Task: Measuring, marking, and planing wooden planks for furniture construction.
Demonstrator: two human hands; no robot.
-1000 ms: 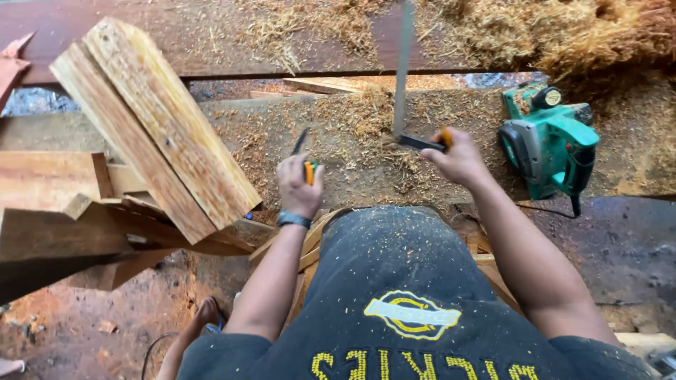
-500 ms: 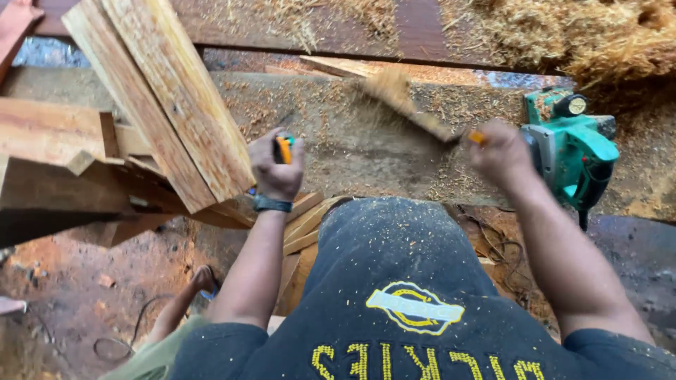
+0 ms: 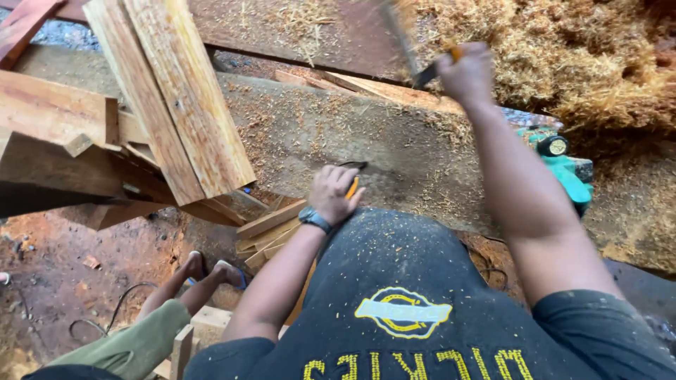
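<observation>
While my left hand [image 3: 332, 195] rests on the sawdust-covered plank [image 3: 394, 151], its fingers are curled around an orange-handled tool [image 3: 352, 186], the dark tip of which pokes out just past my knuckles onto the wood. My right hand [image 3: 468, 74] is raised over the far edge of the same plank, clenched on the orange grip of a long flat metal blade [image 3: 398, 35]; the blade is blurred, so I cannot tell its exact kind. No bin or box shows anywhere; the shavings simply lie loose, thin on the plank and heaped in a big pile [image 3: 563, 56] beyond my right hand.

A green power planer [image 3: 563, 165] sits on the plank's right end, partly hidden behind my right forearm and well apart from both hands. To the left, a bundle of pale boards [image 3: 172, 98] leans tilted over the plank's left end, near my left hand but not touching it. The middle stretch of plank between my hands is bare but for dust. Below the near edge, short offcuts [image 3: 271, 229] lie stacked beside my wrist, and another person's bare feet [image 3: 211, 271] stand on the reddish ground [image 3: 63, 281].
</observation>
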